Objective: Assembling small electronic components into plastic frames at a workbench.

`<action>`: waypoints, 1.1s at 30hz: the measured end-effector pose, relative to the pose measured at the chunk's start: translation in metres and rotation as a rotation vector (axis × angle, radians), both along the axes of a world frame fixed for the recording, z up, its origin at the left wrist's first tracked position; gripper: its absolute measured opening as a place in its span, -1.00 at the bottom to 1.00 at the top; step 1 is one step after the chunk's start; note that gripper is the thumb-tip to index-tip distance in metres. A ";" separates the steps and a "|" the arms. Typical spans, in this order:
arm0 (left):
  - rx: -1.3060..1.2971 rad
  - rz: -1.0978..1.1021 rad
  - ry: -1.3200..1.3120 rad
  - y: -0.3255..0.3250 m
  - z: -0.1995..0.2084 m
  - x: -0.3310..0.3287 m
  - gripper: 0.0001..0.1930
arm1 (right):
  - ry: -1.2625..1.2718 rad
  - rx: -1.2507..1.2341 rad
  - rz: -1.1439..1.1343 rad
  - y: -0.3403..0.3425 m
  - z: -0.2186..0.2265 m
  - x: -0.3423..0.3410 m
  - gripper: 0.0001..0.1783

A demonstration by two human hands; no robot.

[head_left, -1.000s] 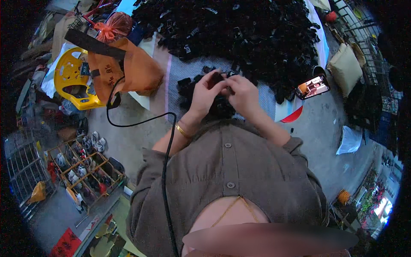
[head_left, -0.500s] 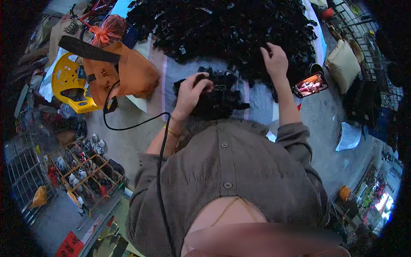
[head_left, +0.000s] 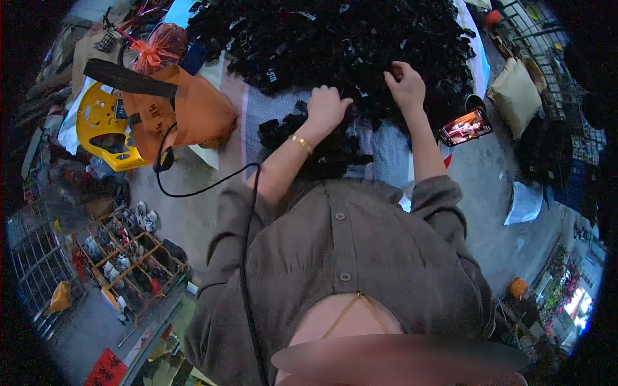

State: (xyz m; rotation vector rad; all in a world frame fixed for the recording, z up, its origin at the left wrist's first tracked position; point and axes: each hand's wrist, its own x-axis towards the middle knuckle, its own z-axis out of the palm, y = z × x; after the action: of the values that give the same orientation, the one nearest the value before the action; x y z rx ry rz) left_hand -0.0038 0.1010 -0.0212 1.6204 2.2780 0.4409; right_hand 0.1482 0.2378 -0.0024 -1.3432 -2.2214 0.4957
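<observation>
A large heap of small black pieces [head_left: 296, 45], some with pale marks, spreads away in front of me; their exact kind is too dark to tell. At its near edge, my left hand [head_left: 327, 108] reaches in with the thumb apart from the fingers, whose tips are hidden. My right hand [head_left: 407, 89] is over the heap's right part, its thumb and fingers curled toward each other; whatever they hold blends into the black. Close to my body lies a smaller pile of black pieces [head_left: 331, 154] on a patterned grey cloth [head_left: 257, 106].
A lit phone [head_left: 466, 127] leans at the right of the heap. To the left stand a yellow plastic stool [head_left: 96, 125] and an orange-brown bag [head_left: 206, 106]. A black cable [head_left: 199, 192] loops by my left arm. Shoes fill a rack [head_left: 132, 257] at lower left.
My left hand has moved forward and right, from the small pile to the heap's edge. My right hand has shifted slightly left, its thumb and fingers drawn closer together.
</observation>
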 end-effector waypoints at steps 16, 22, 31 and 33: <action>0.124 -0.064 -0.519 -0.048 0.059 -0.004 -0.73 | 0.373 -0.170 0.563 -0.097 0.046 0.009 -0.65; 0.133 0.082 -1.075 -0.072 0.067 -0.012 -0.69 | 0.313 -0.191 0.593 -0.109 0.060 0.002 -0.67; 0.247 0.430 -1.627 -0.080 0.059 0.009 -0.66 | 0.266 -0.016 0.573 -0.135 0.045 -0.003 -0.63; 0.282 0.461 -1.661 -0.080 0.059 0.010 -0.65 | 0.277 -0.005 0.577 -0.141 0.043 -0.006 -0.59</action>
State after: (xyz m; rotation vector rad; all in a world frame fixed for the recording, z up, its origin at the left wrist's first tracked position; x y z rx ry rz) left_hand 0.0058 0.0211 0.0378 0.2558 1.1533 1.4991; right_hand 0.1421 0.0971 0.0405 -0.5659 -2.3416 0.8300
